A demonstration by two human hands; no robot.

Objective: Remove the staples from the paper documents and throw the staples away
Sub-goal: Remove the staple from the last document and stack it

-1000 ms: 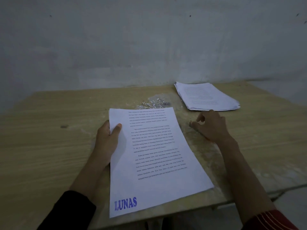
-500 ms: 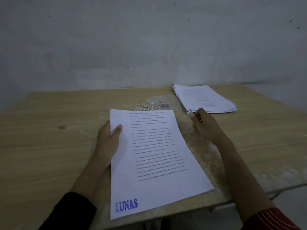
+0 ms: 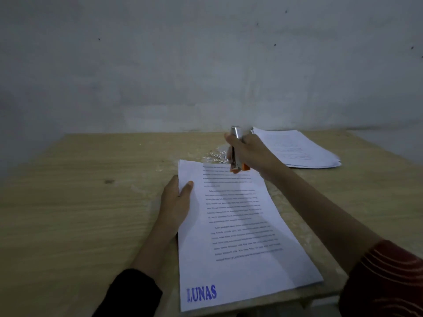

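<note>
Wooden table, bearing every item.

- Left hand: thumb on top of the document at its left edge, pinching it; fingers beneath are hidden.
- Document: printed sheets stamped LUNAS, lying between the hands. Its staple cannot be made out, so removal is judged pending.
- Staples: loose heap just beyond the document's far edge, beside the right hand. Several removals judged done, disposal outstanding.
- Tool: silver and orange, upright, gripped by the curled right hand over the document's top edge.
- Paper stack: right of that hand, status unclear.
- Containers: no bin in view.

Staple pile partly behind right hand.
</note>
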